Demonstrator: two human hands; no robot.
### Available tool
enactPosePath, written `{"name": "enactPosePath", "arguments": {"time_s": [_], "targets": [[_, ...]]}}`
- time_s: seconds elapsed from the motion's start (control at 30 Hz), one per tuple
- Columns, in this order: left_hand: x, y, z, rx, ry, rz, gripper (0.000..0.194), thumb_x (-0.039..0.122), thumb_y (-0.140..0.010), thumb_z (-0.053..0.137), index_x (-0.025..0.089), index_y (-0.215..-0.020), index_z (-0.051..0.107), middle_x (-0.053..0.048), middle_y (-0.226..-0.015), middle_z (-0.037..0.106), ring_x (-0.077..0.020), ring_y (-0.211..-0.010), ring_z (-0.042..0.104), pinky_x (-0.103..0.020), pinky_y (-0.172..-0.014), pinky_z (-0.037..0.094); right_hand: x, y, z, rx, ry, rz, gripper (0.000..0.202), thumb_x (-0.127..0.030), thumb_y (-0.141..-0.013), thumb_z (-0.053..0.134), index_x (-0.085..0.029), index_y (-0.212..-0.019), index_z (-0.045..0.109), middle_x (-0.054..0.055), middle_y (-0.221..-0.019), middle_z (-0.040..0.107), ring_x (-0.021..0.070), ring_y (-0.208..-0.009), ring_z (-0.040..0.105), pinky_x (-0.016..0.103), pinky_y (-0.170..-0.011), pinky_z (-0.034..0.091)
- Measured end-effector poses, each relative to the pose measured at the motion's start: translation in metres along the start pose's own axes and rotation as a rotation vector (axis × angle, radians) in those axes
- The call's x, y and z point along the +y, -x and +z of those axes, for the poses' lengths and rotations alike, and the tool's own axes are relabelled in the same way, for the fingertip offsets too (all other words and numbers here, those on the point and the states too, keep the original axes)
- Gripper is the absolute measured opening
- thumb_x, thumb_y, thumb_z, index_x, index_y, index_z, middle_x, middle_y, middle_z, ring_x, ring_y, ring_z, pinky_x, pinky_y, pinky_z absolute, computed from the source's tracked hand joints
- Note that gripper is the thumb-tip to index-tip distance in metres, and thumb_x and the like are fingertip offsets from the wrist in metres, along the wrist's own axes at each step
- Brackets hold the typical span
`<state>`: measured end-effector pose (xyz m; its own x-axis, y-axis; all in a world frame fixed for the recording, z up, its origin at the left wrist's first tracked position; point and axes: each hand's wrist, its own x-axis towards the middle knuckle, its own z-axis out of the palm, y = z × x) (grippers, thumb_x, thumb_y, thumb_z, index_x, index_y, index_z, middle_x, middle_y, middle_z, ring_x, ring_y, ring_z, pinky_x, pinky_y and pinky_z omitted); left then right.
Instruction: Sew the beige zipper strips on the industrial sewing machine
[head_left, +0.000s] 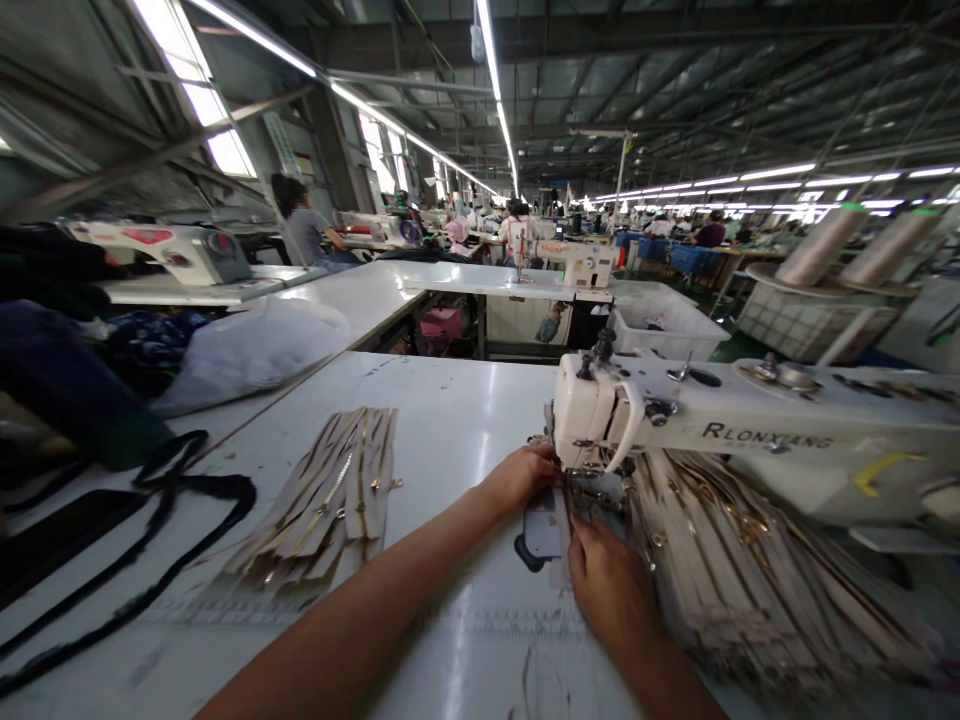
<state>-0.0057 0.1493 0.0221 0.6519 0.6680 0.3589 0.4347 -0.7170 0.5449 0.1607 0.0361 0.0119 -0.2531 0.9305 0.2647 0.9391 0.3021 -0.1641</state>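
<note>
Worktop (442, 400): could let loose pieces slide if an arm brushes them, its face being flat, glossy and white; ruler marks cross it near the front edge.
Machine (750, 420): could catch a fingertip, as both hands are close to the needle area; hard, pale, rounded casing with dark lettering.
Right zips (720, 560): a thick, overlapping heap under the machine's arm, beside the right hand; a sleeveless forearm could drag them askew. Pale cloth tapes, brassy teeth, shiny sliders.
Left zips (337, 480): fanned loosely, well apart from the hands; similar cloth and metal.
Right hand (613, 580): thumb side against the strip, fingers partly curled; whether the grip pinches cannot be told.
Left hand (525, 475): fingers bent at the strip's far end, tips partly hidden; grip closure cannot be told.
Strip (562, 520): between the hands, leading to the needle area; narrow, pale, seemingly cloth. Uneven guiding could skew it.
</note>
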Motion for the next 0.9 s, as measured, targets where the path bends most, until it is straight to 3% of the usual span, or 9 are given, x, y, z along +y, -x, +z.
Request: {"name": "enactPosePath", "arguments": {"time_s": [0.3,0.5,0.73,0.9], "targets": [[-0.016,-0.005,0.004,-0.017,0.048,0.033,0.025,0.023,-0.089,0.053,0.016,-0.08,0.075,-0.009,-0.098,0.067,-0.023,-0.101,0.057,-0.033,-0.09,0.045,-0.001,-0.008,0.003,-0.054,0.024,0.056,0.039,-0.012,-0.09,0.038,-0.016,-0.123,0.059,0.01,-0.097,0.07,0.0204,-0.081,0.068,0.027,-0.067,0.052],[-0.015,-0.005,0.004,0.007,0.076,0.042,0.028,0.023,-0.091,0.049,0.018,-0.085,0.075,-0.009,-0.105,0.067,-0.0234,-0.105,0.056,-0.035,-0.093,0.044,-0.004,-0.01,0.0,-0.077,0.042,0.067,0.039,-0.011,-0.09,0.039,-0.015,-0.124,0.059,0.01,-0.096,0.071,0.021,-0.08,0.068,0.027,-0.064,0.052],[-0.015,-0.005,0.004,0.015,0.006,0.061,0.03,0.02,-0.091,0.047,0.018,-0.079,0.075,-0.008,-0.099,0.068,-0.0215,-0.101,0.057,-0.033,-0.092,0.045,0.0,-0.006,0.003,-0.011,-0.022,0.051,0.037,-0.012,-0.089,0.039,-0.014,-0.118,0.062,0.011,-0.096,0.07,0.0218,-0.078,0.068,0.03,-0.063,0.051],[-0.003,-0.003,0.002,-0.008,-0.109,-0.024,0.023,0.017,-0.086,0.053,0.015,-0.072,0.072,-0.008,-0.094,0.066,-0.0212,-0.093,0.059,-0.033,-0.088,0.048,0.01,0.002,0.005,0.081,-0.214,0.019,0.032,-0.016,-0.087,0.043,-0.015,-0.108,0.067,0.008,-0.089,0.069,0.0194,-0.077,0.066,0.029,-0.072,0.051]]}}
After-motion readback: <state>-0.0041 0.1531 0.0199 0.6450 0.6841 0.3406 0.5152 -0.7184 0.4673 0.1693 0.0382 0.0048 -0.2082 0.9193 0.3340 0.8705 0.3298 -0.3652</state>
